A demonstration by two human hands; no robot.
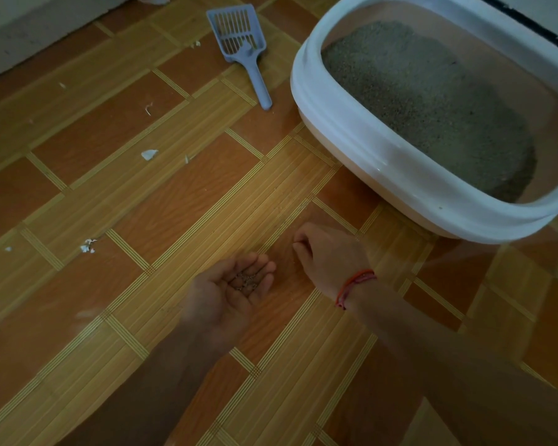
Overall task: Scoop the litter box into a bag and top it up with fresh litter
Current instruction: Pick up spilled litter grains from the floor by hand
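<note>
Tiled floor (142,204) dim; litter box (313,91) cropped right; right hand (331,254) fingertips hidden.

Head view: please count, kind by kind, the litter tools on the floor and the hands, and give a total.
Litter box: 1
Scoop: 1
Hands: 2, the left hand and the right hand
Total: 4
</note>
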